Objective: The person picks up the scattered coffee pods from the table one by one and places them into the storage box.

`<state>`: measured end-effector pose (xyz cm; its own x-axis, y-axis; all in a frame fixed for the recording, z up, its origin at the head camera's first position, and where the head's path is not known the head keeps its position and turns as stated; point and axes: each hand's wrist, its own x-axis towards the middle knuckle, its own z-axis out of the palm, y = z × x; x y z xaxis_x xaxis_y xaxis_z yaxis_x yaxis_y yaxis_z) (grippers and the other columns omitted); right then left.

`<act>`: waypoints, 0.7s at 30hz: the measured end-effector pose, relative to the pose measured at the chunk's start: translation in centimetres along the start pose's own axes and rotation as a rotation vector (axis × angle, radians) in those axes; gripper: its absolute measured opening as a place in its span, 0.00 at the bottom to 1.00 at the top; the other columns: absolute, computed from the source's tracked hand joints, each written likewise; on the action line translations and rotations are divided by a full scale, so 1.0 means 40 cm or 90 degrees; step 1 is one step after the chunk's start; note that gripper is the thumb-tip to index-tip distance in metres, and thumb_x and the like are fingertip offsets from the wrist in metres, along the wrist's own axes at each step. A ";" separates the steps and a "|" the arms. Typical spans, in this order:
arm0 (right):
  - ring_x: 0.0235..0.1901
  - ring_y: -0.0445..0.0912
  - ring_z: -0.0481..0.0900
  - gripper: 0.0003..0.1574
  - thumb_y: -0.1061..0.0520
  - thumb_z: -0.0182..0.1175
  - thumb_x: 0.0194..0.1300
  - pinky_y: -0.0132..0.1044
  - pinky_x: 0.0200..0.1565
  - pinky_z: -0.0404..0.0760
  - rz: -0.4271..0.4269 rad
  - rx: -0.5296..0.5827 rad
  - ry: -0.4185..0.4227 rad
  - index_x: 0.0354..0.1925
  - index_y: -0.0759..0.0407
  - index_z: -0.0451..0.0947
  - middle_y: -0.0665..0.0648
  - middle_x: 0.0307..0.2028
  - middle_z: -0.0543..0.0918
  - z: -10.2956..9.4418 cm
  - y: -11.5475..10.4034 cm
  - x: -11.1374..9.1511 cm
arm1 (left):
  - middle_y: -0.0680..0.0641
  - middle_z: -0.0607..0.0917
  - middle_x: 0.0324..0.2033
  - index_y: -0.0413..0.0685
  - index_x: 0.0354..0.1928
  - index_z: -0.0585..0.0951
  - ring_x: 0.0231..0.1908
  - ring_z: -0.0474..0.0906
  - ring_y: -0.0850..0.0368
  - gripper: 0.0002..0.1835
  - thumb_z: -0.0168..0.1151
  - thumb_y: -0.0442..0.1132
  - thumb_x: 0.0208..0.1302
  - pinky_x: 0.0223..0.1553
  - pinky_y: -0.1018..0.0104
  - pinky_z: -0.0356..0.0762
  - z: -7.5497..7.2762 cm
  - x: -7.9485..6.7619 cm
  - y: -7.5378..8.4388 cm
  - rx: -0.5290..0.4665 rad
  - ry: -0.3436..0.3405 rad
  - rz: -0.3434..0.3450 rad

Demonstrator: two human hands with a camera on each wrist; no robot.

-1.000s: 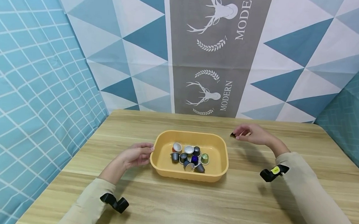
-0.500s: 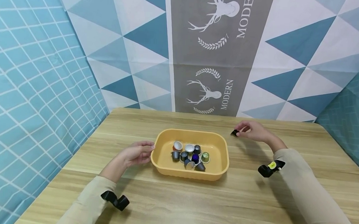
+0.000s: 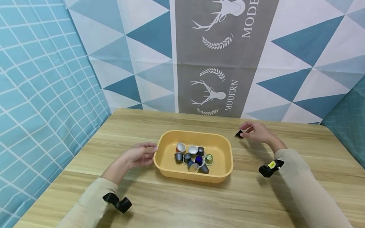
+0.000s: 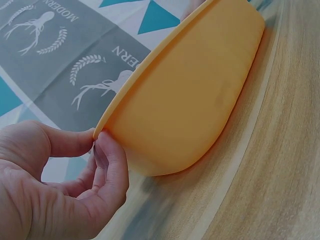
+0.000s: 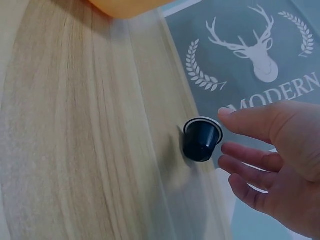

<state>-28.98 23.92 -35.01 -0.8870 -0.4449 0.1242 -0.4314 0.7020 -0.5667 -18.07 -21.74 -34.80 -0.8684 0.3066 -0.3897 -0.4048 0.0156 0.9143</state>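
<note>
A yellow-orange plastic tray (image 3: 167,173) stands on the wooden table. My left hand (image 3: 140,156) pinches its left rim between thumb and fingers, as the left wrist view shows, with the tray wall (image 4: 175,100) rising beyond the fingertips. Inside the tray lie several coffee capsules, among them a green one (image 3: 209,158), a blue one (image 3: 198,160) and a silver-lidded one (image 3: 193,150). Right of the tray is a single black coffee capsule (image 5: 201,142), its rim turned toward the tray. My right hand (image 5: 280,150) is right beside it, thumb and fingers spread apart, thumb tip at the rim.
The wooden table (image 3: 178,209) extends all round the tray, meeting a patterned backdrop (image 3: 211,91) at its far edge. A blue checked cloth (image 3: 40,87) hangs along the left, a teal one (image 3: 354,111) on the right.
My right hand has shifted slightly up and left in the head view, and more of the black capsule shows at its fingertips. The left hand keeps its hold on the tray.
</note>
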 end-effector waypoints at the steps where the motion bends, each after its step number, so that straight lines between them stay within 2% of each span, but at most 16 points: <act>1: 0.46 0.64 0.81 0.20 0.63 0.60 0.63 0.53 0.49 0.81 0.005 -0.001 0.002 0.51 0.72 0.73 0.71 0.46 0.80 0.001 0.002 0.002 | 0.55 0.82 0.29 0.35 0.60 0.63 0.29 0.79 0.68 0.20 0.52 0.36 0.71 0.31 0.77 0.79 0.000 0.000 0.000 0.000 0.001 0.000; 8: 0.46 0.65 0.81 0.19 0.63 0.62 0.62 0.51 0.46 0.83 0.016 0.016 0.008 0.50 0.72 0.73 0.73 0.46 0.80 0.012 0.020 0.015 | 0.55 0.82 0.29 0.36 0.58 0.65 0.29 0.78 0.67 0.18 0.52 0.36 0.70 0.30 0.77 0.79 0.000 -0.001 0.000 0.002 0.006 -0.003; 14: 0.47 0.64 0.81 0.20 0.63 0.62 0.62 0.52 0.49 0.81 0.026 0.032 0.010 0.50 0.72 0.73 0.72 0.46 0.81 0.024 0.031 0.026 | 0.55 0.82 0.29 0.36 0.59 0.64 0.29 0.78 0.67 0.19 0.52 0.36 0.71 0.30 0.77 0.79 -0.001 0.001 -0.003 0.002 0.005 -0.002; 21: 0.43 0.62 0.82 0.17 0.64 0.63 0.61 0.53 0.49 0.81 0.014 0.012 0.020 0.47 0.72 0.75 0.71 0.43 0.82 0.041 0.038 0.037 | 0.55 0.81 0.29 0.37 0.59 0.65 0.29 0.78 0.67 0.18 0.52 0.36 0.71 0.30 0.76 0.79 0.000 0.002 -0.004 0.009 0.014 -0.004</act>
<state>-30.66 23.40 -37.01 -0.9013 -0.4110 0.1366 -0.4083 0.7013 -0.5844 -18.06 -21.72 -34.96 -0.8717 0.2862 -0.3978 -0.4064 0.0313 0.9132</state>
